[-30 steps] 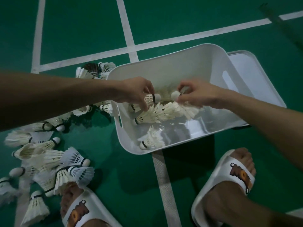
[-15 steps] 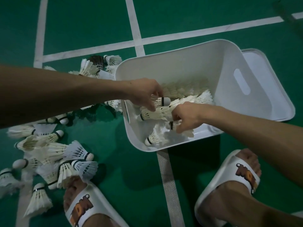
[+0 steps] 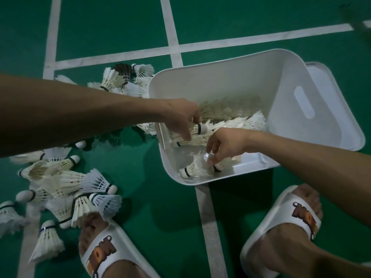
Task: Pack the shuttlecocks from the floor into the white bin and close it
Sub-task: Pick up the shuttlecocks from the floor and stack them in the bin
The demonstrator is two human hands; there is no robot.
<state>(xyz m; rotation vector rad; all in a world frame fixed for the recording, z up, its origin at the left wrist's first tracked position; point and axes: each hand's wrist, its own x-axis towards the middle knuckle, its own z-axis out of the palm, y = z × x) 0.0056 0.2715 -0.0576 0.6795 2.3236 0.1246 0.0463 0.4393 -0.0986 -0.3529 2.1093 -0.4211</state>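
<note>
Pinching with the left hand [image 3: 181,121] a held shuttlecock [image 3: 197,129] just inside the left wall of the white bin [image 3: 220,81]. Long axis left to right, cork pointing at the right hand [image 3: 225,146]. There, slack, gripping nothing, hanging over two dropped shuttlecocks [image 3: 190,170] by the near wall. Further out, a floor pile [image 3: 66,179] left of the bin, nearer the left hand. Lid [image 3: 331,81] beyond the right wall. Orange print on the slides [image 3: 100,251], not legible.
</note>
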